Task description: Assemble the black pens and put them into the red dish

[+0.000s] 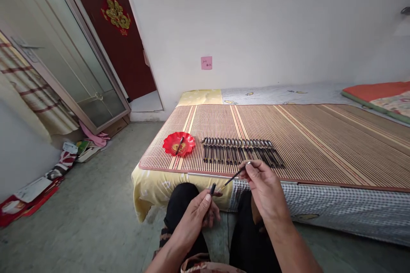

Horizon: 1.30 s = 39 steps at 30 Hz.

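My left hand is closed round a short dark pen barrel, held upright above my knees. My right hand pinches a thin dark pen refill that slants down toward the barrel's top, its tip close to it. Both hands hover just in front of the bed's near edge. A row of several dark pens lies side by side on the striped bamboo mat. Left of the row sits a red scalloped plate with one dark pen in it.
The bed has a yellow sheet and a checkered cover hanging over the front. An orange-and-patterned cushion lies at the far right. Papers and cloth litter the grey floor at left, near a glass door and a dark red door.
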Available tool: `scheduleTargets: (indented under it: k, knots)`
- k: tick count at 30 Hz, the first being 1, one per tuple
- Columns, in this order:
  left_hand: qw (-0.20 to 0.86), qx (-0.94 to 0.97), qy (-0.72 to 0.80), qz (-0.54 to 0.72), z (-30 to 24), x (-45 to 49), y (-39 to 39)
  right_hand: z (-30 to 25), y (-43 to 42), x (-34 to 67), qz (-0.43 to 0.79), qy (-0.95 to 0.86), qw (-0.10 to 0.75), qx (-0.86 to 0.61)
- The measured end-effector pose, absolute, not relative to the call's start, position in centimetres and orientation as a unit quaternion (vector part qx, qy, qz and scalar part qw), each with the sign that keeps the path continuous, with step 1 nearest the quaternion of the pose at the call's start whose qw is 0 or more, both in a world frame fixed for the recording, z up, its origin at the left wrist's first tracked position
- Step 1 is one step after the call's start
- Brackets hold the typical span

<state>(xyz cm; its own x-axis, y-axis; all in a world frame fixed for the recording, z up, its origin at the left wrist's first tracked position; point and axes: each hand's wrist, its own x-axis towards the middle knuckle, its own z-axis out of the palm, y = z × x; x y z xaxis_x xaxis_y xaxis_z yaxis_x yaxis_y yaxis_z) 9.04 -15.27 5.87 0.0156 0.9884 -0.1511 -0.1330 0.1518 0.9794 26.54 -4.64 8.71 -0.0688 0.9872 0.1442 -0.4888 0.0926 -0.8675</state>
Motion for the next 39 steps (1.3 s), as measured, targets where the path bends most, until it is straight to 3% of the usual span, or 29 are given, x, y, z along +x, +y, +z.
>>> scheduleTargets:
  k: [6, 14, 28, 39]
  knots:
    - [0.58, 0.437, 0.494, 0.478, 5.9, 9.1, -15.3, 9.8, -4.9, 26.9, 0.542, -0.432, 0.654, -0.303]
    - [0.578, 0.44, 0.501, 0.471, 5.9, 9.1, -15.2, 9.0, -4.7, 27.5, 0.53, -0.493, 0.615, -0.311]
    - [0.57, 0.464, 0.499, 0.46, 6.2, 9.0, -15.2, 10.0, -4.9, 28.1, 0.498, -0.513, 0.62, -0.323]
    - [0.422, 0.562, 0.563, 0.435, 7.7, 9.3, -15.7, 11.8, -6.4, 28.5, 0.417, -0.609, 0.597, -0.313]
